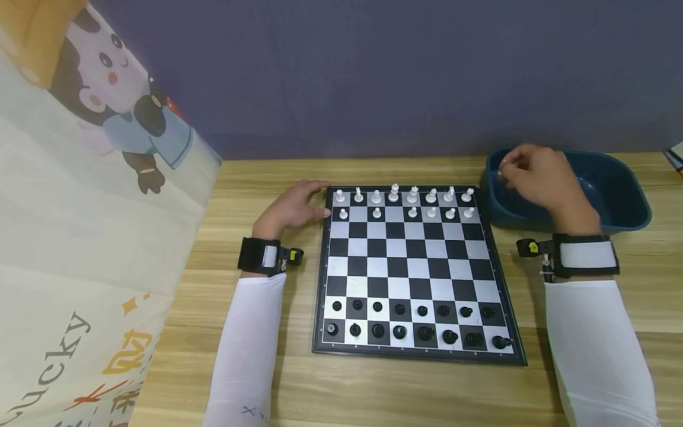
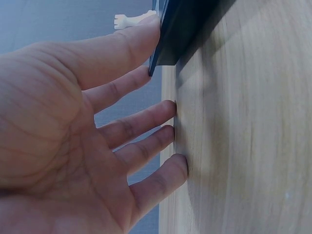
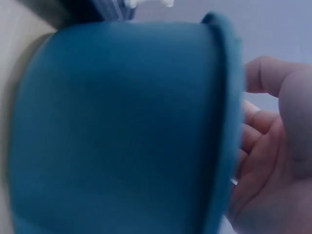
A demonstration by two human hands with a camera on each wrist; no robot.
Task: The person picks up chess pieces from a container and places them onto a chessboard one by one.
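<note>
A black-and-white chessboard (image 1: 397,268) lies on the wooden table. My left hand (image 1: 293,206) rests at its far left corner with straight, spread fingers. In the left wrist view the thumb (image 2: 117,56) touches the board's edge beside a white chess piece (image 2: 129,21). My right hand (image 1: 544,178) is over the left part of a dark blue basin (image 1: 613,178), fingers curled. A small bit of white shows at its fingertips, seemingly a white chess piece, mostly hidden. White pieces (image 1: 393,193) fill the far row, with several white pawns (image 1: 377,212) before it.
Two rows of black chess pieces (image 1: 400,332) stand along the board's near side. The basin stands close to the board's far right corner. Behind the wooden table (image 1: 405,391) rises a dark blue-grey surface (image 1: 341,77). A printed cloth (image 1: 107,237) hangs at left.
</note>
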